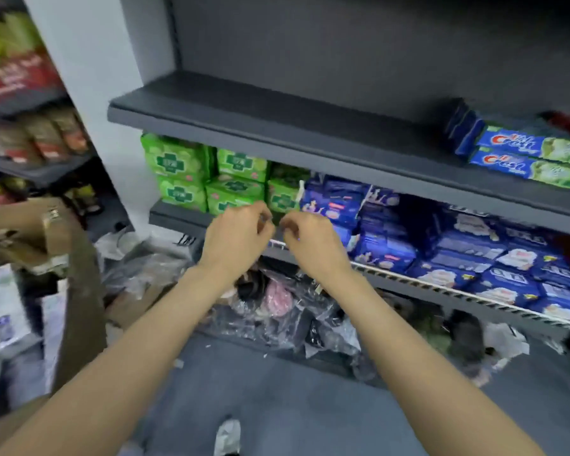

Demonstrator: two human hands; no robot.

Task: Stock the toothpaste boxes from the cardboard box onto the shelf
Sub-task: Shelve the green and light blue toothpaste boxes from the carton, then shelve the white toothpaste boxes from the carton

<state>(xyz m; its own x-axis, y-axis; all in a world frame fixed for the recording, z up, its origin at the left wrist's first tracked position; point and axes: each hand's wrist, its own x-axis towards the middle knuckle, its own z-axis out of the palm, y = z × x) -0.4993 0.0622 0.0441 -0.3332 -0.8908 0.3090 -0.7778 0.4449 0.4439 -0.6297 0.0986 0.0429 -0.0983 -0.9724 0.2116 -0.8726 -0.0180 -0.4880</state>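
Observation:
Blue and green toothpaste boxes (527,156) lie stacked at the right end of the dark grey shelf (277,126), whose left and middle stretch is bare. A brown cardboard box (63,245) stands at the left, its flaps open. My left hand (237,238) and my right hand (313,241) hover side by side in front of the lower shelf, fingers curled loosely, with nothing visible in either. The frame is blurred.
Green packets (204,172) and blue packets (441,248) fill the lower shelf. Crumpled clear plastic wrap and dark items (277,307) lie on the bottom shelf and floor. Another rack of goods (30,126) stands at the far left.

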